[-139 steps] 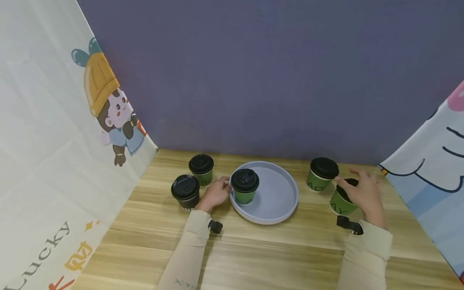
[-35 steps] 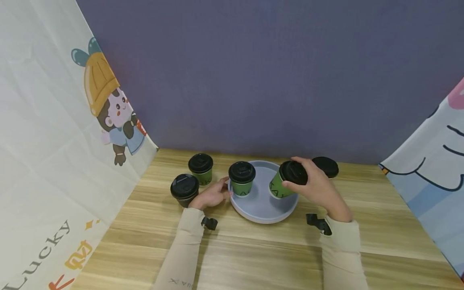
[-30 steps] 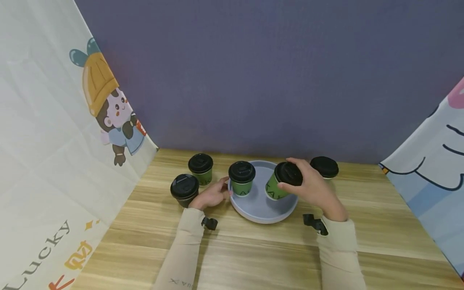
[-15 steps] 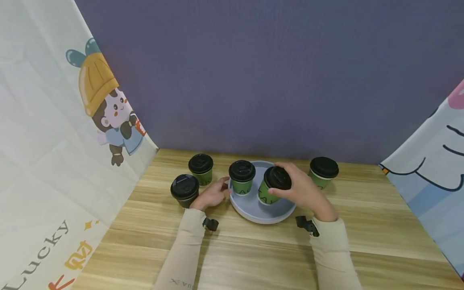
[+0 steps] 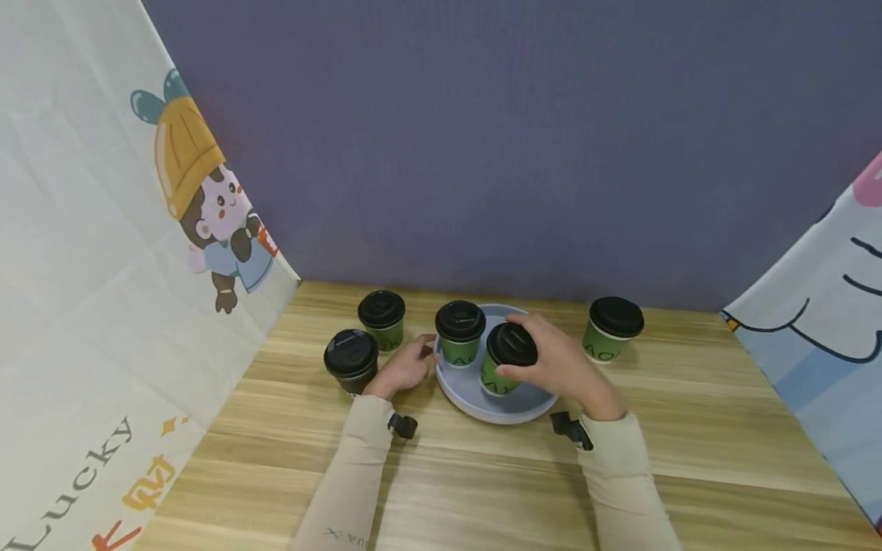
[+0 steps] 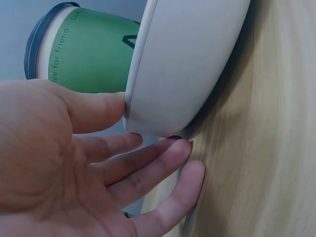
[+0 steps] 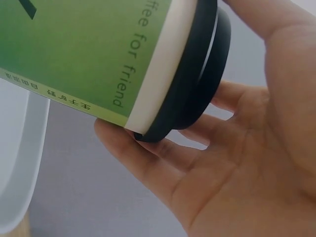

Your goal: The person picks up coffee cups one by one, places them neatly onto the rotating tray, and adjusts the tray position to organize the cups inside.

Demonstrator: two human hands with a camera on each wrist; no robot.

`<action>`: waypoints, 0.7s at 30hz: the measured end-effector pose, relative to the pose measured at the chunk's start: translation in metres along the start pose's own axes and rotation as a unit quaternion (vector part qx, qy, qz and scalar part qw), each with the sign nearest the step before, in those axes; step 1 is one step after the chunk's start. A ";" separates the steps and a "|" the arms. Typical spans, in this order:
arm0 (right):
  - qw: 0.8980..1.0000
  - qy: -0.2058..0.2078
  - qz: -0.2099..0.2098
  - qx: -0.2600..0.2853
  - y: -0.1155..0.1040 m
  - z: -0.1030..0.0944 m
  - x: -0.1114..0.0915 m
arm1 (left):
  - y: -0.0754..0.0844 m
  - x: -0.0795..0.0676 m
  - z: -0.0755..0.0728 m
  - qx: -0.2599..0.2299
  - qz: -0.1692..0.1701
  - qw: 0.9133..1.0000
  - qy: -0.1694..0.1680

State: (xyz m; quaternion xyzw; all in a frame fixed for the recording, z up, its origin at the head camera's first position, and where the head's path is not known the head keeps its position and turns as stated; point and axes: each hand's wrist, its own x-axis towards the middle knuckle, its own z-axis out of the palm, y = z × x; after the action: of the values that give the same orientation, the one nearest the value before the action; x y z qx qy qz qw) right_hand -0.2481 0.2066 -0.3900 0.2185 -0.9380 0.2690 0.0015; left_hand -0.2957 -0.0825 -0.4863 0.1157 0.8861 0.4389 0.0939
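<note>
My right hand (image 5: 560,366) grips a green paper coffee cup (image 5: 496,378) with a black lid, fingers and thumb around the lid end. The cup leans slightly over the grey-blue round tray (image 5: 475,409). In the right wrist view the cup's white rim band and black lid (image 7: 200,74) lie between thumb and fingers. Another green lidded cup (image 5: 459,350) stands upright at the tray's left side. My left hand (image 5: 405,369) is at the tray's left edge. In the left wrist view its thumb touches the tray's rim (image 6: 138,69), the other fingers loosely extended beside the wall.
Left of the tray stand a green lidded cup (image 5: 386,329) and a dark lidded cup (image 5: 353,363), the latter close to my left wrist. A further green cup (image 5: 609,337) stands to the right. A dark panel (image 5: 482,153) rises behind the wooden table (image 5: 482,490).
My right hand took the nearer right-hand cup and carried it left over the tray, recently moving left toward the other cup. The cup on the tray shifted slightly back. My left hand stayed at the edge.
</note>
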 end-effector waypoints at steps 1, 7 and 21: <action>1.000 -0.002 0.000 -0.002 -0.001 0.001 0.000 | 0.000 0.000 0.000 0.001 -0.001 1.000 0.001; 1.000 -0.006 -0.016 0.007 -0.007 0.005 0.001 | 0.000 0.001 0.001 0.006 -0.006 1.000 0.012; 0.999 -0.011 -0.038 -0.004 -0.011 0.016 0.007 | 0.005 0.001 0.003 0.014 -0.010 0.999 0.038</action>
State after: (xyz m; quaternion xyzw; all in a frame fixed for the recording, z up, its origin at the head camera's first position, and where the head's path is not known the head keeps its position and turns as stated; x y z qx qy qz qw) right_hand -0.2478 0.1877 -0.3969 0.2571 -0.9300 0.2627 0.0022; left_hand -0.2956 -0.0768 -0.4845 0.0913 0.8960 0.4299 0.0634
